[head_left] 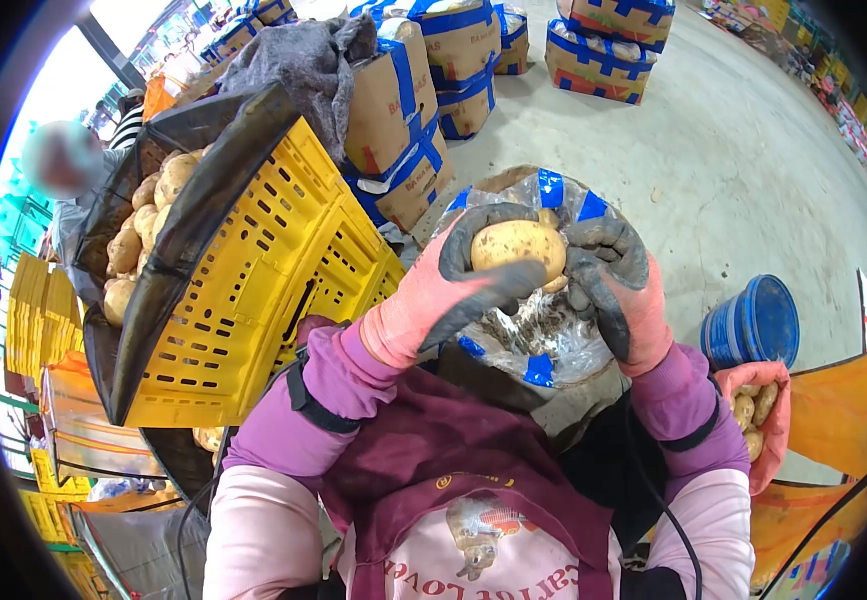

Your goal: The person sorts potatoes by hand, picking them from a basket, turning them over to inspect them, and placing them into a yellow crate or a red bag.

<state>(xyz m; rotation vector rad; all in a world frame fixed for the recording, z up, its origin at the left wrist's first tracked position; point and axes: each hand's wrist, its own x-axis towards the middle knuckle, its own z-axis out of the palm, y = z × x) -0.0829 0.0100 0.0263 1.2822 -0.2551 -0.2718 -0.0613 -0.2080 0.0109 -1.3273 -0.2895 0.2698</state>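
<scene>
A pale yellow potato (515,248) with brown specks is in my left hand (468,270), gloved in pink and dark grey, with the fingers wrapped round it. My right hand (618,285), in a matching glove, is closed just right of the potato. Its fingers are curled, and what they hold, if anything, is hidden. Beneath both hands stands a round container (593,207) lined with clear plastic and blue tape. Dirt and scraps show inside it. Small bits of other potatoes peek out behind the held one.
A tilted yellow crate (243,290) with a black liner holds several potatoes (153,215) at left. Taped cardboard boxes (393,110) stand ahead. A blue bucket (750,322) and a pink sack (771,435) of potatoes are at right. A person (68,170) is beyond the crate.
</scene>
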